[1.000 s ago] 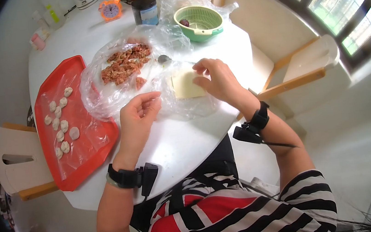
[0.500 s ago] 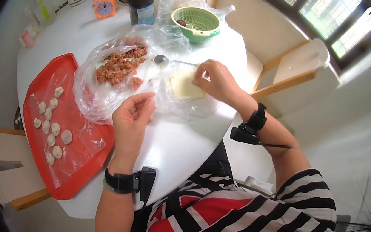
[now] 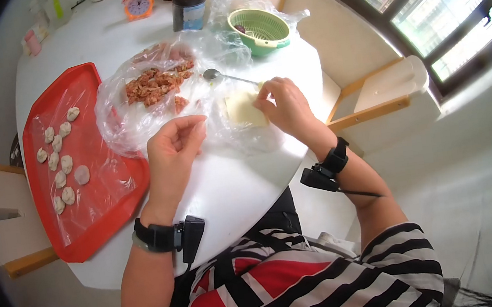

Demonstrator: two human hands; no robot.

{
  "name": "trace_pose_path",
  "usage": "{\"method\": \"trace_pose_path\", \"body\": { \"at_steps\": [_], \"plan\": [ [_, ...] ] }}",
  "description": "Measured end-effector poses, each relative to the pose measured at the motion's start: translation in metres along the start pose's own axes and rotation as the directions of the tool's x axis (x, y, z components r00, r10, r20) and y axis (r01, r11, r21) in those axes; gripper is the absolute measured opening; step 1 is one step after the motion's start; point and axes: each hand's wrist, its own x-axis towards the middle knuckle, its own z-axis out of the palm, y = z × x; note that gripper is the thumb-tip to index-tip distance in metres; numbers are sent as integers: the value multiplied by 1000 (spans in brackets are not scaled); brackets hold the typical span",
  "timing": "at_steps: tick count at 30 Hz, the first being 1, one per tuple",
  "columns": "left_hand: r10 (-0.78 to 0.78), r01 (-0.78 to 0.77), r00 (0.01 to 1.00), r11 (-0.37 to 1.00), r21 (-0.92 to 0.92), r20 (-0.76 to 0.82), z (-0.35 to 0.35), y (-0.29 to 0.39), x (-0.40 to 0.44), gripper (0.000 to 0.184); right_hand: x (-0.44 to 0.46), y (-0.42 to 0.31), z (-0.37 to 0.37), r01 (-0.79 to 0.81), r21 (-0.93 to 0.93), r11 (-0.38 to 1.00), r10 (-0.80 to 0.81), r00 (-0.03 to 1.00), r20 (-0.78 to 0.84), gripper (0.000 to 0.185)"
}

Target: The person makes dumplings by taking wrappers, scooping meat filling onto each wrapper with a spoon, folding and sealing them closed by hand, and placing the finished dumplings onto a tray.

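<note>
Pale yellow square wrappers [image 3: 243, 111] lie stacked on clear plastic. My right hand [image 3: 282, 105] is at their right edge, thumb and forefinger pinched at the sheets. To the left of the stack my left hand [image 3: 177, 146] hovers over the white table with fingers curled and thumb near the fingertips; nothing can be made out in it. Minced meat filling [image 3: 155, 86] rests in a clear plastic bag [image 3: 117, 129] beyond my left hand. A metal spoon [image 3: 211, 73] lies behind the wrappers. Several folded dumplings [image 3: 67, 164] sit on the red tray [image 3: 106, 213] at the left.
A green basket [image 3: 261, 29] holding a dark round item stands at the back right. Behind the filling are a dark-lidded jar [image 3: 188, 10] and an orange clock [image 3: 138, 4]. Chairs [image 3: 391, 86] stand at both sides of the white table [image 3: 219, 187].
The view has shifted, so the table items appear farther left. My right thumb and forefinger have come to the edge of the wrappers. My left hand keeps much the same curled pose.
</note>
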Motion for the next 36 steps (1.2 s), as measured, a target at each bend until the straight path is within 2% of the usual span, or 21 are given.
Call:
{"method": "trace_pose_path", "body": {
  "at_steps": [5,7,10,13,16,17,19,20,22,25,26,28,31,34,36],
  "plan": [
    [-5,5,1000,1000,-22,3,-1,-1,0,20,-8,-10,-7,72,1,997,-72,997,8,10],
    [14,-14,1000,997,-76,-4,1,0,-1,21,-11,-15,-9,149,2,989,-149,989,6,10],
    [41,-38,999,994,-106,22,1,1,-2,21,-15,-20,-11,112,62,992,-116,990,78,9],
    [49,-44,998,993,-110,41,2,3,-3,21,-16,-20,-9,198,108,974,-200,980,7,9],
    [51,-43,997,993,-112,66,2,4,-4,21,-15,-28,-16,245,139,960,-248,969,10,9],
    [51,-44,997,993,-111,65,2,4,-4,21,-15,-31,-17,245,140,959,-249,968,10,9],
    [55,-41,994,989,-140,95,3,3,-4,21,-15,-36,-17,145,304,942,-176,981,80,14],
    [56,-42,994,989,-138,94,3,2,-4,21,-15,-37,-17,146,305,941,-177,981,78,14],
    [41,-26,995,987,-156,89,4,2,-5,21,-12,-38,-18,39,379,925,-94,987,130,26],
    [33,-16,995,984,-176,97,3,0,-5,22,-8,-31,-17,12,278,960,-76,973,220,35],
    [34,-16,995,985,-174,97,3,-1,-5,22,-8,-30,-16,13,279,960,-77,973,219,35],
    [26,-7,994,984,-176,106,3,-1,-4,22,-7,-28,-14,127,223,966,-176,960,217,34],
    [15,6,994,983,-181,111,4,0,-4,22,-8,-30,-11,110,145,983,-137,970,199,29],
    [11,9,994,984,-179,113,4,0,-4,23,-8,-30,-11,203,125,971,-218,968,127,26],
    [16,5,993,984,-179,113,3,-1,-4,23,-8,-34,-11,177,168,970,-199,972,125,25]
  ]
}}
